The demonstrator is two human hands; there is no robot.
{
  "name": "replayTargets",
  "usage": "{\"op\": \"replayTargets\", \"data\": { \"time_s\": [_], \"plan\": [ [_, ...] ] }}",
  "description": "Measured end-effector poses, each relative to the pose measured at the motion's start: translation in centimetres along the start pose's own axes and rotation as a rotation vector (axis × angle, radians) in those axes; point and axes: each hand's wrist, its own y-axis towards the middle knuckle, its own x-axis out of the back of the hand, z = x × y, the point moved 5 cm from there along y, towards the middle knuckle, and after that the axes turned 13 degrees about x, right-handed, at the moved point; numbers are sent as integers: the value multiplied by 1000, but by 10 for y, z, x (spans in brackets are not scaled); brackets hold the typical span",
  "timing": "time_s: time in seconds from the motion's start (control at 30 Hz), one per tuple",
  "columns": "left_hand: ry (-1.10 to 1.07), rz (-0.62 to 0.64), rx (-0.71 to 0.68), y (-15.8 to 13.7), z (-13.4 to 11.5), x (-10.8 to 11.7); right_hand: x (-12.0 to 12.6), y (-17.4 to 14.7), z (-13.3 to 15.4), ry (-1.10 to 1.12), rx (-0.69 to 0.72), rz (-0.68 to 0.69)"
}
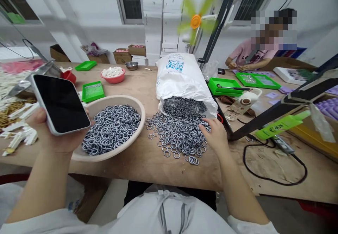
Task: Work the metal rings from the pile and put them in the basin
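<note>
The left hand (pixel 59 133) grips a dark-screened phone (pixel 62 103), partly hiding a cream basin (pixel 143 116) full of shiny grey rings (pixel 113 130). To its right, a heap (pixel 182 130) of such rings spills from a white sack (pixel 182 77) onto the table (pixel 132 174). The right hand (pixel 216 133), fingers loosely spread with nothing visibly held, is at the heap's right edge. Beyond slants a dark post (pixel 258 120).

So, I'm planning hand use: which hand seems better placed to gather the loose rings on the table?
Probably the right hand: it's open at the edge of the loose rings, by the white sack. The left hand holds a phone.
</note>
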Motion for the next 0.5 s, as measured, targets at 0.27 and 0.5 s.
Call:
{"op": "replayTargets", "data": {
  "time_s": [0.27,0.5],
  "plan": [
    [98,-87,30,5,-4,21,-16,-25,-21,12,-30,19],
    [66,-269,57,30,-6,52,-25,-38,-44,8,-43,-3]
  ]
}}
